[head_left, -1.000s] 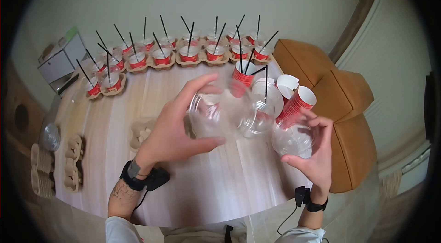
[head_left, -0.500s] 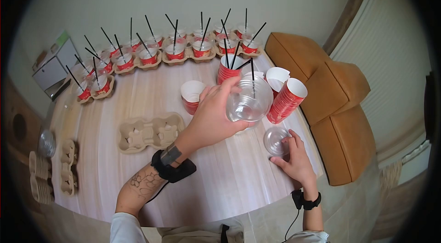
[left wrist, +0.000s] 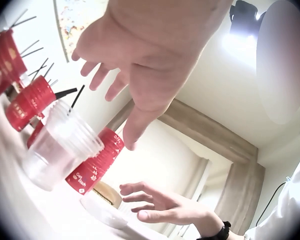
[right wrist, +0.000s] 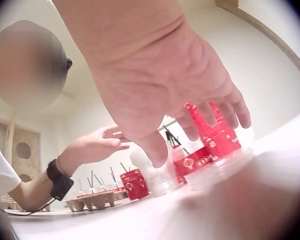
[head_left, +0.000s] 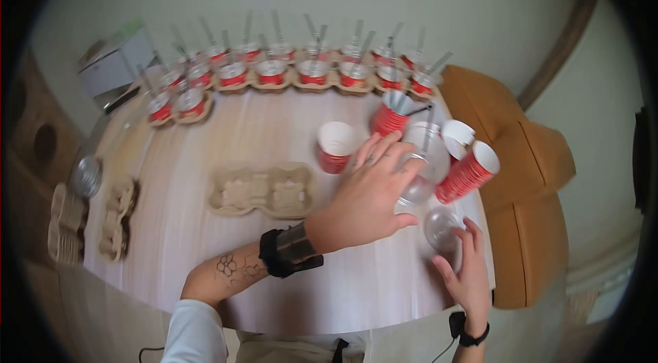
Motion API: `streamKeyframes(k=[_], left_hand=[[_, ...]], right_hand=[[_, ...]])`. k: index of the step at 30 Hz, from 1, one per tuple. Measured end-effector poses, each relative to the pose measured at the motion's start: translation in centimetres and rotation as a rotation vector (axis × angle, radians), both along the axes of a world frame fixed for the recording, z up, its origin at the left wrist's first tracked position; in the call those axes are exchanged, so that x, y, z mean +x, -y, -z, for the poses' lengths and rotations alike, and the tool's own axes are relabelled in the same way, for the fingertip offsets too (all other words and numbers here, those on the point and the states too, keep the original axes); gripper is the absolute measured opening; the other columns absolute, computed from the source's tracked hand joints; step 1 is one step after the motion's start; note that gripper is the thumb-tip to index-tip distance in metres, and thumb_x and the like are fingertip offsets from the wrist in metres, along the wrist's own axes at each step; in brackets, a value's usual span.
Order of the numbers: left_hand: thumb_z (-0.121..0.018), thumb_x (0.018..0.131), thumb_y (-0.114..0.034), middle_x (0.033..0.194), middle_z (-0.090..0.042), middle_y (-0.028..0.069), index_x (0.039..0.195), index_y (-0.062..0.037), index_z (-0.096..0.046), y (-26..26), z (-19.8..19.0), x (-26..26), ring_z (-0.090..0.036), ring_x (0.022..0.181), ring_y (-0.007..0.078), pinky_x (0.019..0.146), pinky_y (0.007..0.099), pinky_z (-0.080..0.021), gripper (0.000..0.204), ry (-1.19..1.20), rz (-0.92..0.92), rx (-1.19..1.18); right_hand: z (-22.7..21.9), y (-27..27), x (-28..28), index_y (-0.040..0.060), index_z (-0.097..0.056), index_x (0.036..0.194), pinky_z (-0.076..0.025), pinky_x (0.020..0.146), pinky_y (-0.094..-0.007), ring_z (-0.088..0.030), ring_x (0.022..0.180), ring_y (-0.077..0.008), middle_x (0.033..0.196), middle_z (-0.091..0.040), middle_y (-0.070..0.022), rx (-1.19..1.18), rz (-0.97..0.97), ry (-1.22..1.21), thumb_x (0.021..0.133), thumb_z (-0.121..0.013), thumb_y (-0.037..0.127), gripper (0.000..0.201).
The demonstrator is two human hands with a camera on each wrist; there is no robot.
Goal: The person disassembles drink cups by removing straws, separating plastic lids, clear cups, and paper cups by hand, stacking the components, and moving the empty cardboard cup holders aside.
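Note:
My left hand [head_left: 373, 191] hovers with its fingers spread just above a stack of clear plastic cups [head_left: 419, 170] that stands on the round table. In the left wrist view the left hand [left wrist: 140, 75] is open and clear of the clear cup stack [left wrist: 60, 150]. My right hand [head_left: 467, 265] lies flat near the table's right edge, its straight fingers touching a clear dome lid [head_left: 442, 224]. The lid [left wrist: 107, 212] rests on the table under the right hand [left wrist: 165, 205]. A single red paper cup [head_left: 336, 147] stands left of the clear cups.
An empty cardboard cup carrier [head_left: 264, 189] lies mid-table. A stack of red cups [head_left: 469, 171] leans on its side beside the clear cups, and a red cup with black straws [head_left: 392, 116] stands behind. Carriers of lidded cups with straws [head_left: 312, 74] line the far edge. Brown cushions [head_left: 534, 178] sit at right.
The left hand has set the clear cup stack down on the table and let go of it. The right hand has brought the lid down to the table, its fingers now flat.

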State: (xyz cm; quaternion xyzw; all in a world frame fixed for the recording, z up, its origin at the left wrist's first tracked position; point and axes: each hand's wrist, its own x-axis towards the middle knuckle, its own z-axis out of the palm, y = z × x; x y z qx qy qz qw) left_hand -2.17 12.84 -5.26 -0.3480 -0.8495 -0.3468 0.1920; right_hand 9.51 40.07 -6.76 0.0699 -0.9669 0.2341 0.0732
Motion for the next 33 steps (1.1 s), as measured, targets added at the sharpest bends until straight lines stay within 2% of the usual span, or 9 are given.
streamKeyframes(k=[7,11,13,16,20,22,26,28,33], left_hand=[[-0.083,0.081,-0.023,0.108,-0.069,0.0112,0.101,-0.0086,-0.076,14.6,-0.6,-2.5,-0.059,0.116,0.0339,0.103,0.0491,-0.042,0.026,-0.050,-0.436,0.137],[-0.079,0.086,-0.017,0.080,-0.073,0.0057,0.088,-0.0046,-0.077,26.7,0.7,-3.9,-0.068,0.076,0.0175,0.070,0.0333,-0.052,0.013,0.079,-0.809,0.198],[-0.074,0.083,-0.017,0.078,-0.074,0.0130,0.083,-0.0036,-0.073,31.8,1.9,-4.8,-0.072,0.072,0.0294,0.067,0.0396,-0.055,0.014,0.091,-1.028,0.205],[-0.078,0.081,-0.020,0.080,-0.075,0.0114,0.080,-0.0061,-0.072,37.1,4.0,-5.4,-0.072,0.075,0.0275,0.070,0.0389,-0.056,0.015,0.226,-1.257,0.087],[-0.081,0.080,-0.024,0.077,-0.073,0.0096,0.078,-0.0077,-0.070,40.6,7.3,-5.3,-0.071,0.073,0.0252,0.070,0.0388,-0.055,0.020,0.315,-1.101,0.099],[-0.086,0.078,-0.027,0.077,-0.073,0.0086,0.078,-0.0093,-0.071,41.1,6.9,-5.1,-0.070,0.074,0.0221,0.071,0.0386,-0.055,0.023,0.525,-0.937,0.144],[-0.087,0.081,-0.037,0.074,-0.072,0.0081,0.078,-0.0086,-0.072,38.7,1.8,-2.6,-0.068,0.071,0.0195,0.068,0.0369,-0.054,0.032,0.418,-0.720,0.170],[-0.083,0.089,-0.024,0.074,-0.067,0.0002,0.084,-0.0049,-0.071,35.8,-3.0,0.1,-0.054,0.069,0.0087,0.064,0.0297,-0.047,0.023,0.392,-0.688,0.157],[-0.080,0.085,-0.031,0.075,-0.068,0.0117,0.088,-0.0049,-0.070,29.2,-8.1,6.5,-0.065,0.068,0.0256,0.062,0.0375,-0.050,0.028,0.087,-0.447,0.229]], right_hand=[[-3.2,4.8,0.5,0.0046,-0.069,0.115,-0.055,0.097,-0.0426,-0.066,0.117,-0.0402,0.135,-0.063,-0.0176,-0.058,-0.457,0.268,0.087,-0.083,0.027,0.039],[-3.7,10.1,-1.2,0.0064,-0.069,0.112,-0.058,0.092,-0.0427,-0.068,0.108,-0.0340,0.129,-0.066,-0.0101,0.007,-0.777,0.233,0.092,-0.079,0.024,0.028],[-4.1,13.3,-2.2,0.0054,-0.068,0.111,-0.058,0.091,-0.0436,-0.068,0.105,-0.0341,0.125,-0.066,-0.0103,0.003,-0.836,0.200,0.094,-0.076,0.023,0.026],[-4.2,18.1,-4.0,0.0045,-0.066,0.111,-0.057,0.086,-0.0464,-0.067,0.098,-0.0360,0.115,-0.064,-0.0128,-0.027,-0.922,0.182,0.093,-0.075,0.019,0.024],[-2.7,23.3,-6.5,0.0048,-0.066,0.111,-0.056,0.084,-0.0464,-0.066,0.097,-0.0348,0.115,-0.064,-0.0142,0.060,-0.751,0.116,0.089,-0.076,0.016,0.027],[-0.5,25.4,-8.7,0.0041,-0.068,0.102,-0.054,0.084,-0.0445,-0.065,0.097,-0.0321,0.108,-0.066,-0.0137,0.237,-0.671,-0.274,0.082,-0.076,0.011,0.022],[4.2,28.0,-12.1,0.0049,-0.072,0.084,-0.055,0.083,-0.0422,-0.064,0.096,-0.0293,0.093,-0.067,-0.0095,0.310,-0.796,-0.268,0.074,-0.075,0.005,0.011],[2.5,30.9,-12.4,0.0065,-0.073,0.086,-0.055,0.081,-0.0422,-0.064,0.096,-0.0291,0.095,-0.068,-0.0089,0.305,-0.823,-0.255,0.074,-0.074,0.004,0.013],[0.2,39.3,-14.2,0.0090,-0.073,0.090,-0.057,0.080,-0.0397,-0.063,0.098,-0.0304,0.098,-0.067,-0.0077,0.109,-0.815,-0.329,0.074,-0.073,0.002,0.018]])
